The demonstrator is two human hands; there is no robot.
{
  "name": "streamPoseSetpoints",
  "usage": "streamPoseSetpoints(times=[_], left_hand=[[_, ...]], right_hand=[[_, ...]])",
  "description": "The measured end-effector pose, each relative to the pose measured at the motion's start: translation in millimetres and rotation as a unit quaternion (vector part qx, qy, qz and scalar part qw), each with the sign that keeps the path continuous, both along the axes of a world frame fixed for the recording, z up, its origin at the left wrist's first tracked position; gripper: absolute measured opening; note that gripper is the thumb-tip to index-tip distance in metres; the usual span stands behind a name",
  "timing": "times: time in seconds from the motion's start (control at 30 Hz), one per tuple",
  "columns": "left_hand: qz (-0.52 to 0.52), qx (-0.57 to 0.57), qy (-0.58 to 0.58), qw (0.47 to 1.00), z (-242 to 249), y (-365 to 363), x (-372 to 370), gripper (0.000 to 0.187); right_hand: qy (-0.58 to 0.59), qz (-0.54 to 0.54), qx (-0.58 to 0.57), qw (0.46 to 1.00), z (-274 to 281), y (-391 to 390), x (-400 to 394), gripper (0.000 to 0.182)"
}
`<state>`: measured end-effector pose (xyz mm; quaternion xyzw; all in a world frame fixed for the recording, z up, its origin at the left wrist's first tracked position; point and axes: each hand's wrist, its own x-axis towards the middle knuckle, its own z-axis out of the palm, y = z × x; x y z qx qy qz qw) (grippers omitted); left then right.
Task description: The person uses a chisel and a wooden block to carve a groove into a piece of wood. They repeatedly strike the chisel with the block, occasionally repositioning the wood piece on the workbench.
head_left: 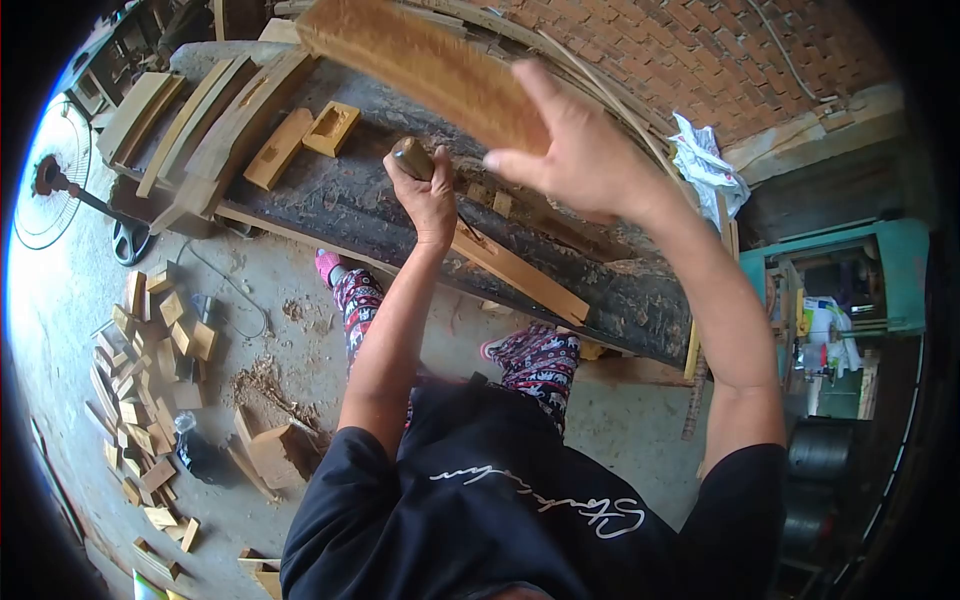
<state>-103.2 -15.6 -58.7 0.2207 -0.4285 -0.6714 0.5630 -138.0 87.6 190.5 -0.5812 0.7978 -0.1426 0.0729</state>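
A red brick wall (730,50) filled the upper right; wood offcuts (150,400) littered the concrete floor (70,290) at left — a fan (55,180) stood upper left.

black shirt (480,500), lower centre of the frame: white cursive script across the cloth, seen upside down; letters not legible | packaging on the green shelf (835,330), right edge: too small to read | no other text, numbers or signs readable

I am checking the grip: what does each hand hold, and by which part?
The left hand grips a tool handle. The right hand holds a wooden board by its lower end.
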Motion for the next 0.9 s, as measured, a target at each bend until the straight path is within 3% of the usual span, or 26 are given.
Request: streamPoseSetpoints(times=[0.03, 0.1, 0.23, 0.27, 0.3, 0.4, 0.47, 0.57, 0.7, 0.77, 0.9], left_hand=[[0.003, 0.001, -0.001, 1.000, 1, 2, 3, 0.036], [0.006, 0.046, 0.073, 0.996, 12, 13, 6, 0.037], [0.031, 0.034, 0.044, 0.998, 3, 16, 10, 0.038], [0.041, 0.033, 0.045, 0.998, 0, 16, 7, 0.037], [0.040, 0.033, 0.046, 0.998, 2, 16, 8, 0.037], [0.021, 0.139, 0.057, 0.988, 18, 16, 17, 0.033], [0.017, 0.128, 0.050, 0.990, 14, 15, 18, 0.031], [0.013, 0.125, 0.036, 0.991, 25, 21, 24, 0.028], [-0.016, 0.117, -0.001, 0.993, 31, 20, 25, 0.026], [-0.016, 0.111, -0.006, 0.994, 32, 21, 24, 0.026], [-0.049, 0.157, -0.035, 0.986, 26, 16, 30, 0.024]], right_hand=[[0.042, 0.007, 0.021, 0.999, -12, 8, -5, 0.071], [-0.019, -0.077, 0.318, 0.945, 5, 5, -8, 0.077], [0.023, -0.137, 0.291, 0.946, 24, 39, -4, 0.086], [-0.042, -0.162, 0.204, 0.965, 12, 56, -4, 0.087], [-0.106, -0.184, 0.112, 0.971, -1, 71, -6, 0.089], [-0.152, -0.213, 0.066, 0.963, -50, 116, 0, 0.087], [-0.165, -0.270, 0.042, 0.948, -93, 144, 9, 0.077], [-0.312, -0.282, -0.049, 0.906, -164, 184, 0, 0.070], [-0.341, -0.299, -0.043, 0.890, -200, 197, -10, 0.062], [-0.430, -0.330, -0.041, 0.839, -194, 194, -12, 0.060], [-0.456, -0.341, -0.039, 0.821, -190, 194, -17, 0.058]])
